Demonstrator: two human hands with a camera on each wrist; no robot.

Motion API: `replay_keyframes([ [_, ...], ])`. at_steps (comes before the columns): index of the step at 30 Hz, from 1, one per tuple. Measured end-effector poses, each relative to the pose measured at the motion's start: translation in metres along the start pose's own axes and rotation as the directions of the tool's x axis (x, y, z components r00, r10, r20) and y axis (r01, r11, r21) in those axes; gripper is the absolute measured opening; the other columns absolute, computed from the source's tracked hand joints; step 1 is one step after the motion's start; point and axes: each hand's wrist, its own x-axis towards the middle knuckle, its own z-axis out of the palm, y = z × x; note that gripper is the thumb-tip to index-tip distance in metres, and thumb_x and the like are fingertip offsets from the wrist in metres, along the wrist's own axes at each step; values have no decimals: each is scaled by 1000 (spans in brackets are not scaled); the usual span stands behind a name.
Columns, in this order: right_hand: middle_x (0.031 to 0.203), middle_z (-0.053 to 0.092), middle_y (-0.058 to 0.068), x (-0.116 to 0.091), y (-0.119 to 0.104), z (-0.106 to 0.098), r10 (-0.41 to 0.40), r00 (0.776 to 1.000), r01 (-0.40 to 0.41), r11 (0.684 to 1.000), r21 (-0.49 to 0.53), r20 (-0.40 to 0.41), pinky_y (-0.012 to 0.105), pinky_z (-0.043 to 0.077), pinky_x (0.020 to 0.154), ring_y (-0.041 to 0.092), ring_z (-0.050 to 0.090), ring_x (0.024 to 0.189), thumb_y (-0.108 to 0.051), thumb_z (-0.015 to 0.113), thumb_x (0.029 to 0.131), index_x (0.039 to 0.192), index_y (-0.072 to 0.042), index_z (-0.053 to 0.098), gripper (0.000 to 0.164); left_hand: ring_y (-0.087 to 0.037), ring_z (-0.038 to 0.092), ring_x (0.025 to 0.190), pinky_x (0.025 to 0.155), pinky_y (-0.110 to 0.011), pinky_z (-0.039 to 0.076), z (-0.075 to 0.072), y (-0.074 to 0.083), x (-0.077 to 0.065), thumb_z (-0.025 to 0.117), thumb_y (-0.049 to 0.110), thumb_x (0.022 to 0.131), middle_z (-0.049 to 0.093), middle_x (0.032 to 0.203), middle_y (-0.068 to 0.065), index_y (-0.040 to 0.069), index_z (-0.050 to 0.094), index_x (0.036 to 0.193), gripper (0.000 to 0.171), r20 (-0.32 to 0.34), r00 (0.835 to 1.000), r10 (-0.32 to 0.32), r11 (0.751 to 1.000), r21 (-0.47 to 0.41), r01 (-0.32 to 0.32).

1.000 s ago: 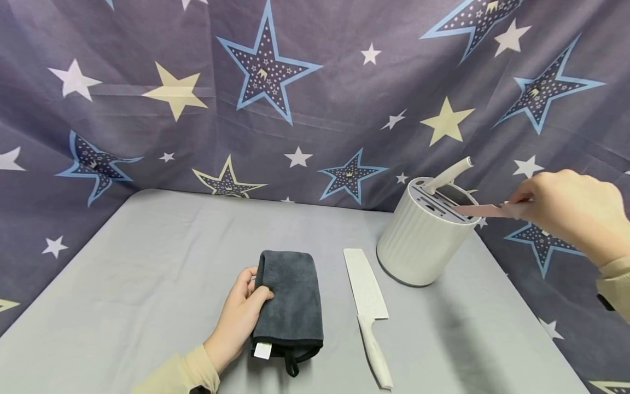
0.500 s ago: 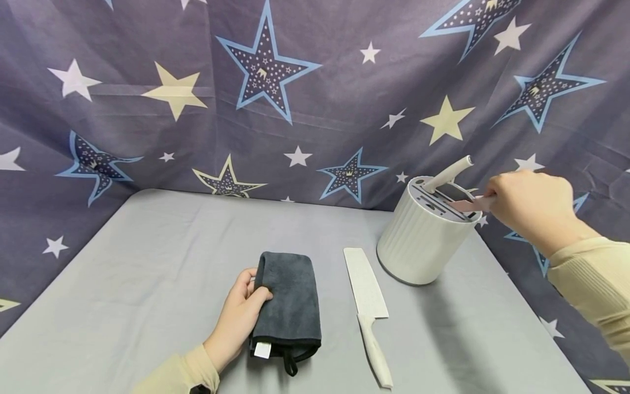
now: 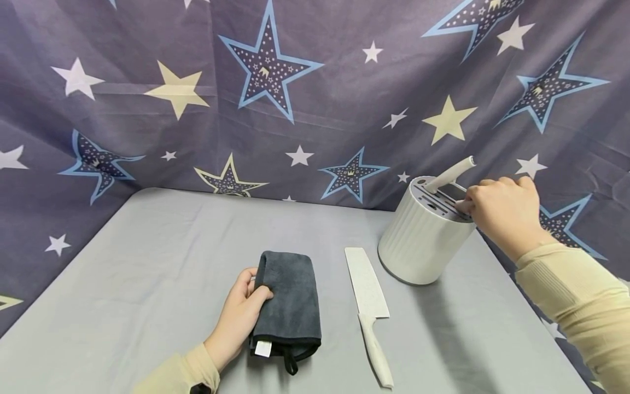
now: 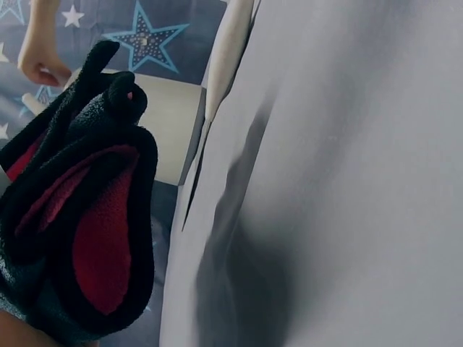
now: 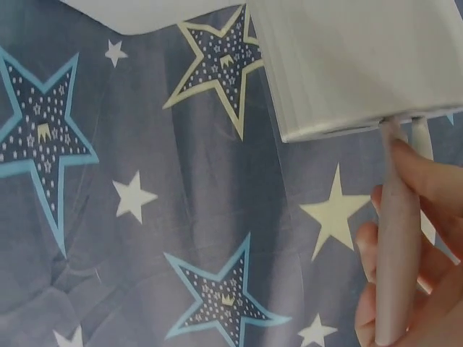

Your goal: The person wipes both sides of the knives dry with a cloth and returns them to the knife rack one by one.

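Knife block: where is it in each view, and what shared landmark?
Head: knife block right of centre, slotted top up.
Left wrist: knife block upper left, partly hidden by the towel.
Right wrist: knife block upper right, cut by the frame, top end pointing down.
Shared landmark: star-print backdrop.

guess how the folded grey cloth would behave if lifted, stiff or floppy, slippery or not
The folded grey cloth would probably sag, as its layers curve in soft loops. Its fuzzy surface suggests little slipping. It may unfold on the far side, since the left hand grips only one edge.
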Motion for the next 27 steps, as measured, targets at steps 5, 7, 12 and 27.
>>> replay_keyframes([
  [5, 58, 54, 6, -1, -3, 4, 0, 1000, -1, 998, -58, -14, 49, 31, 59, 29, 46, 58, -8, 62, 79, 60, -12, 61, 20, -15, 63, 74, 63, -28, 53, 0, -1, 0, 51, 1, 88, 67, 95, -6, 6, 50, 123, 35, -2, 1000, 8, 1000, 4, -8],
  [7, 60, 55, 7, -2, -3, 4, 2, 1000, -3, 998, -60, -9, 50, 32, 60, 30, 46, 59, -6, 61, 79, 62, -12, 62, 18, -14, 63, 73, 62, -28, 52, 0, -2, 1, 52, 1, 88, 67, 94, -5, 5, 50, 123, 36, -2, 1000, 8, 1000, 6, -8],
  [12, 61, 56, 8, -4, -3, 7, -34, 998, 31, 998, -62, -55, 52, 33, 64, 32, 47, 62, -12, 64, 80, 67, -10, 65, 14, -13, 62, 73, 62, -27, 52, 1, -4, 1, 52, 1, 88, 66, 94, -4, 6, 50, 124, 36, -8, 1000, 3, 1000, 5, -3],
  [27, 87, 70, 16, -16, -14, 4, -106, 975, 99, 994, -44, -194, 53, 39, 70, 40, 56, 77, 0, 63, 76, 92, 0, 71, 17, -14, 64, 74, 64, -28, 53, -4, 5, 1, 53, 2, 88, 67, 96, -6, 7, 51, 125, 37, -19, 1000, 22, 999, 47, -21],
])
